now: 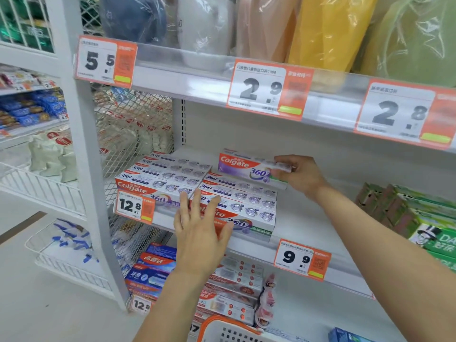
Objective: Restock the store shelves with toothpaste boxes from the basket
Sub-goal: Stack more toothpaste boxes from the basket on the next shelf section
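While left hand steadies stacked boxes, right hand grips toothpaste box.

Toothpaste boxes: glossy printed cardboard, white with foil-like shiny discs. Shelf: smooth white painted metal, matt. Side mesh panel: white coated wire. Price tags: matt paper behind clear glossy plastic strip. Upper-shelf goods: wrapped in crinkled glossy plastic film. Basket: smooth white plastic, orange rim.

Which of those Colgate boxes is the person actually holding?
The one standing on edge at the back, pinched at its end by the right hand. The other boxes lie flat in rows; the left hand only rests open against them.
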